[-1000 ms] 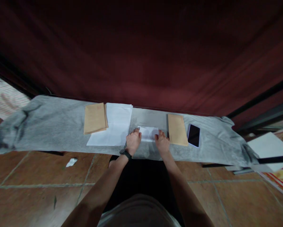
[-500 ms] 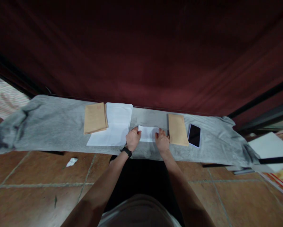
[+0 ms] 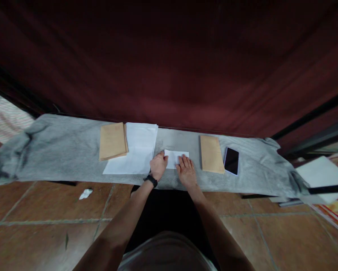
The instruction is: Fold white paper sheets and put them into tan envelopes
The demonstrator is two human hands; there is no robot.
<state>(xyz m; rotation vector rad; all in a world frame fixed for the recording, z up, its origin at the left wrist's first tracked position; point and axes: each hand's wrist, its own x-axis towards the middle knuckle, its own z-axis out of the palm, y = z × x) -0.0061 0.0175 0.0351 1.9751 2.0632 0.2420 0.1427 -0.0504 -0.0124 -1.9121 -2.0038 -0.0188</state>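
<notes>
Left fingers [image 3: 165, 158] hold paper [image 3: 172, 160]; right fingers [image 3: 185, 161] flat

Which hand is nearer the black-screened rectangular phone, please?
Right: the right hand lies left of the phone, with brown rectangular paper between; the left hand is farther left.

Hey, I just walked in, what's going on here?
A person is handling a small white paper on a grey cloth. The left hand is at its left edge, and the right hand rests with fingers spread over its right end. To the left, a stack of brown paper partly covers larger white sheets. To the right lie a brown envelope and a phone.
</notes>
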